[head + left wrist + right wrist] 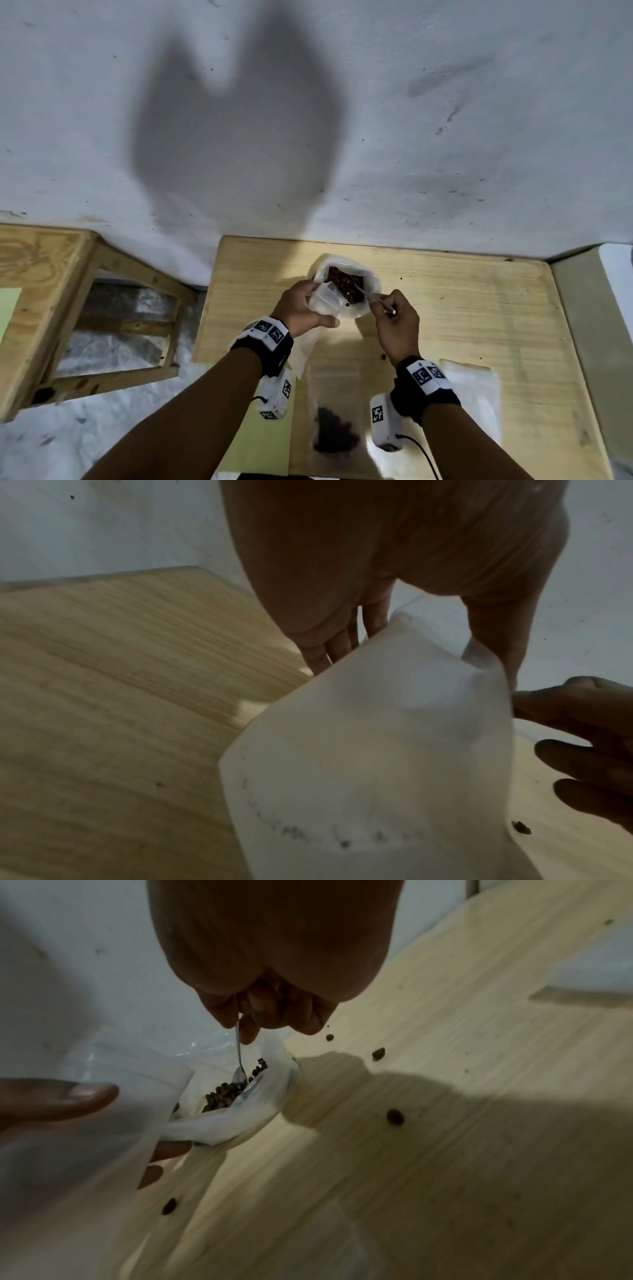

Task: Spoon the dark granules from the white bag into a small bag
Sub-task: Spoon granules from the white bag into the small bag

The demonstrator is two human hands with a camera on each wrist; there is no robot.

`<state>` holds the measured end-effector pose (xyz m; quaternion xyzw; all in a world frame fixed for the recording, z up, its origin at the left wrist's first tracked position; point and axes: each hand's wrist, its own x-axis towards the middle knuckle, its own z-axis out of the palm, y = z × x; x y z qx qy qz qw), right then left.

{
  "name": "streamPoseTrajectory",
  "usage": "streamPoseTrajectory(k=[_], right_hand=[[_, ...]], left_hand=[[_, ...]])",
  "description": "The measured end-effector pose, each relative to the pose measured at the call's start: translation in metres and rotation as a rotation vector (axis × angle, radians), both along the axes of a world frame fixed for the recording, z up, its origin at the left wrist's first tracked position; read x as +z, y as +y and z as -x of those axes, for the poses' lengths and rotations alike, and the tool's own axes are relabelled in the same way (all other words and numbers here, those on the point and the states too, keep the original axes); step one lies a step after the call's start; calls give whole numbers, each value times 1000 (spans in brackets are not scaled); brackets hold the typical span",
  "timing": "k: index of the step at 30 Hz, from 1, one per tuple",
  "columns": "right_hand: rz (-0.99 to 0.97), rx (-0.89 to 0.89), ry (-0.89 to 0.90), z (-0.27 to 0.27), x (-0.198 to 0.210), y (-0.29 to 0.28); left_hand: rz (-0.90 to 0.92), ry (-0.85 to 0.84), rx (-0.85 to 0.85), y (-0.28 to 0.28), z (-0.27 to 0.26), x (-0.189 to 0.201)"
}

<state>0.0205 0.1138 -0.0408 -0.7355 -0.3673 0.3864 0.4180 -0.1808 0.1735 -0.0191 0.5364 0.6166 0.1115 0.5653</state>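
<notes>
The white bag (356, 310) stands open near the back of the wooden table (479, 308), with dark granules (342, 282) showing inside. My left hand (308, 306) grips a small clear bag (329, 299) and holds its mouth open against the white bag's near rim. My right hand (390, 310) pinches a thin metal spoon (371, 297). In the right wrist view the spoon (240, 1056) dips its bowl into the granules (226, 1095). The left wrist view shows the small bag (394, 737) hanging from my left fingers (342, 642).
A flat clear bag with a clump of granules (334, 430) lies at the table's front between my forearms. Another clear bag (472, 394) lies to its right. Loose granules (395, 1116) dot the tabletop. A wooden frame (68, 308) stands left of the table.
</notes>
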Motion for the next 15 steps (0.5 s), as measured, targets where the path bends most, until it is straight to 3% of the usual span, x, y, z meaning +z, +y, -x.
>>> streamPoseTrajectory(k=[11, 15], right_hand=[[132, -218, 386, 15, -2, 9], [128, -280, 408, 2, 1, 8]], left_hand=[[-2, -15, -8, -1, 0, -2], [-7, -5, -11, 0, 4, -3]])
